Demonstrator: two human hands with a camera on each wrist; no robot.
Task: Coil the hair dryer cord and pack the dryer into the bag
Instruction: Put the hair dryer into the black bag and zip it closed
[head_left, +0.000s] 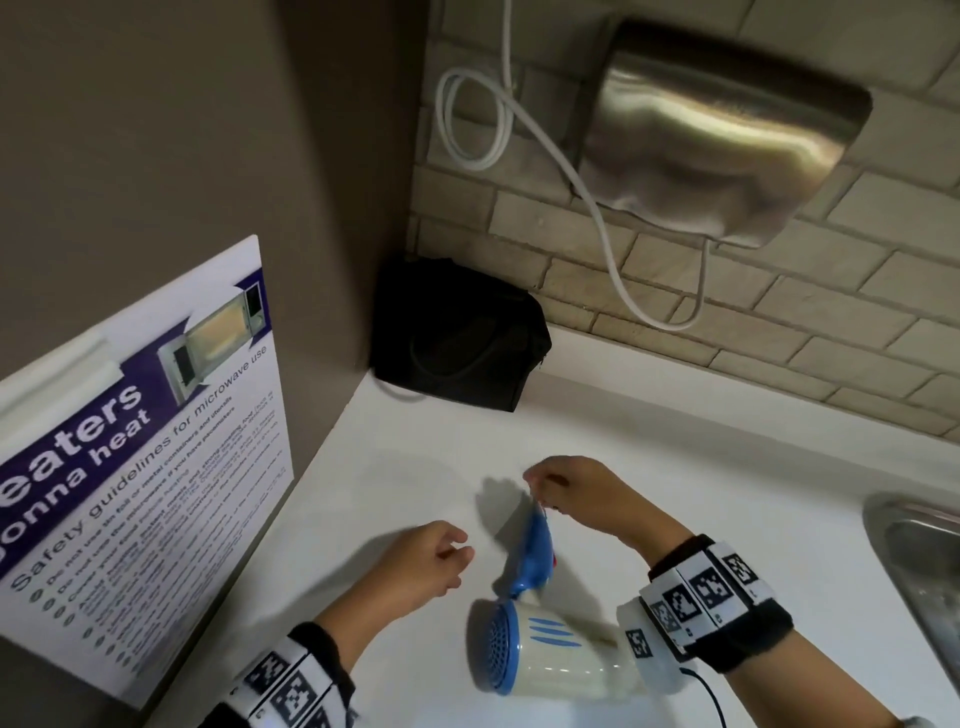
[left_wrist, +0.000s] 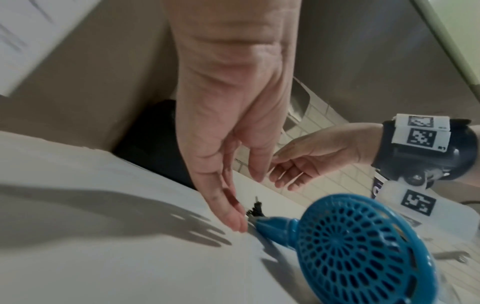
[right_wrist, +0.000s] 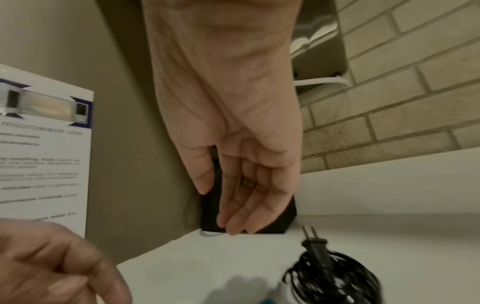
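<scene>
The cream and blue hair dryer (head_left: 556, 654) lies on the white counter (head_left: 675, 467), its blue handle (head_left: 537, 551) pointing away from me. Its black cord (right_wrist: 335, 273) is coiled in a bundle at the handle's end, with the plug sticking up. My right hand (head_left: 540, 480) hovers just above that end, fingers loose and holding nothing. My left hand (head_left: 457, 556) hangs left of the handle with relaxed fingers, their tips near the handle's tip (left_wrist: 262, 223). The black bag (head_left: 457, 338) stands in the far corner against the wall.
A steel hand dryer (head_left: 727, 130) with a looping white cable (head_left: 597, 208) is mounted on the brick wall above the counter. A microwave safety poster (head_left: 145, 441) leans at the left. A metal sink (head_left: 924, 571) begins at the right edge.
</scene>
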